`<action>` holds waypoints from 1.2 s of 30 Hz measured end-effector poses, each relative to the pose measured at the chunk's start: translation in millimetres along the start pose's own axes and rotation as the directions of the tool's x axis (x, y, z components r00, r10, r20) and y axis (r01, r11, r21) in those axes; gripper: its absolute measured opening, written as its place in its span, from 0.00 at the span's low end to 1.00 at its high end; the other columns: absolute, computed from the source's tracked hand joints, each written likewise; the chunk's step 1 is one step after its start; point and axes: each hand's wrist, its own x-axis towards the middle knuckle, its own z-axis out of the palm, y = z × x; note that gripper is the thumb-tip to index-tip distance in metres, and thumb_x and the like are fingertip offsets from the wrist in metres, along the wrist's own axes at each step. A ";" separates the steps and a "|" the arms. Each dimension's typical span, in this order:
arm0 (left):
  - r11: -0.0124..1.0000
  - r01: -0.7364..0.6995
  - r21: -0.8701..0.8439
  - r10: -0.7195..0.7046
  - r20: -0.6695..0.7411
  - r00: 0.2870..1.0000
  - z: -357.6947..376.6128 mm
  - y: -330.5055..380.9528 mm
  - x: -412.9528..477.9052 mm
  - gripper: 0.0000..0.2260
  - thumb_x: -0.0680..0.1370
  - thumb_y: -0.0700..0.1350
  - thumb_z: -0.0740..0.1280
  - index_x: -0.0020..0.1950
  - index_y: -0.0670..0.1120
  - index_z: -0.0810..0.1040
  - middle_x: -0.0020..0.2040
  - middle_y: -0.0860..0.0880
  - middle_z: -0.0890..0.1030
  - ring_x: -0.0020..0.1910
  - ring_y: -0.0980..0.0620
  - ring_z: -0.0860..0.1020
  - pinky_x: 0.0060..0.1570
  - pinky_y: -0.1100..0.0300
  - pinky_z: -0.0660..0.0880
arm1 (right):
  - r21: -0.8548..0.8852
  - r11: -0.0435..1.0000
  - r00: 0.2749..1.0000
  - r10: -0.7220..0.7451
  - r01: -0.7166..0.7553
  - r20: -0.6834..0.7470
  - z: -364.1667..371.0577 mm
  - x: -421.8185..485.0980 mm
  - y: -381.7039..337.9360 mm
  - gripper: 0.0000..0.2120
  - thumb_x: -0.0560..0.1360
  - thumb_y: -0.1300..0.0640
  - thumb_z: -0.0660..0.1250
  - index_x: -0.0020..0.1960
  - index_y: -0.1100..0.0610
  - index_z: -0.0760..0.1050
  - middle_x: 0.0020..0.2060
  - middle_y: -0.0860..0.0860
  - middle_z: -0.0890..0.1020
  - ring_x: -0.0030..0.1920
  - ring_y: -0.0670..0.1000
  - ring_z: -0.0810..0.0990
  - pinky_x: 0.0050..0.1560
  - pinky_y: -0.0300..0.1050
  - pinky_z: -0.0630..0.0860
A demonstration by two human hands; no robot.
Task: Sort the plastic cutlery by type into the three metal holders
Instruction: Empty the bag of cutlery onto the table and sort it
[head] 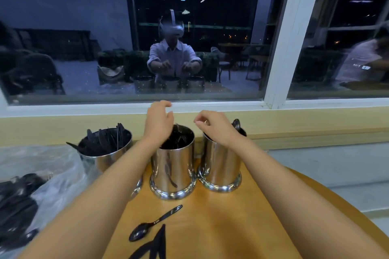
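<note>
Holding black cutlery: three metal holders

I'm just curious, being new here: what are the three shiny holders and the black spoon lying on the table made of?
The left holder, middle holder and right holder look like polished metal, probably stainless steel: their mirror-like walls reflect the table. The spoon looks like glossy black plastic, thin with bright highlights in its bowl; the exact plastic cannot be told.

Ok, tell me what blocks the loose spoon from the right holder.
The right hand hangs over the right holder, covering much of its mouth. Only bare table lies between the spoon and that holder.
</note>
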 end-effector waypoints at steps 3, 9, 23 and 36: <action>0.975 0.222 0.020 -0.223 0.107 0.969 -11.1 -22.4 22.5 0.21 0.82 0.42 0.62 0.75 0.40 0.64 0.71 0.38 0.70 0.67 0.39 0.72 0.64 0.50 0.69 | -0.041 0.993 0.977 0.114 -0.109 0.181 24.3 19.8 -17.9 0.16 0.79 0.52 0.66 0.62 0.60 0.75 0.54 0.55 0.79 0.55 0.53 0.77 0.52 0.42 0.72; 0.985 0.140 -0.100 -0.119 0.192 0.974 -6.6 -33.5 25.4 0.11 0.78 0.37 0.69 0.61 0.40 0.80 0.55 0.46 0.81 0.56 0.48 0.78 0.59 0.57 0.73 | -0.301 0.947 0.935 0.201 -0.110 0.292 54.0 39.2 -33.7 0.24 0.75 0.45 0.70 0.59 0.63 0.73 0.55 0.58 0.79 0.54 0.57 0.76 0.51 0.48 0.73; 0.925 -0.127 -0.358 0.051 -0.214 0.975 -11.7 -41.7 -10.3 0.16 0.78 0.27 0.58 0.40 0.47 0.72 0.38 0.45 0.80 0.39 0.51 0.80 0.41 0.65 0.75 | 0.240 0.966 0.957 0.152 -0.091 -0.248 70.6 25.7 -16.6 0.11 0.79 0.57 0.65 0.39 0.54 0.72 0.33 0.45 0.74 0.35 0.44 0.71 0.34 0.33 0.66; 0.995 0.064 -0.073 -0.054 0.138 0.989 -26.5 -54.5 1.5 0.05 0.75 0.41 0.73 0.47 0.45 0.78 0.42 0.49 0.76 0.43 0.51 0.74 0.38 0.62 0.66 | 0.090 0.995 0.998 0.025 -0.030 0.055 49.7 14.3 -20.7 0.17 0.76 0.56 0.70 0.64 0.55 0.77 0.48 0.50 0.79 0.37 0.40 0.70 0.48 0.38 0.68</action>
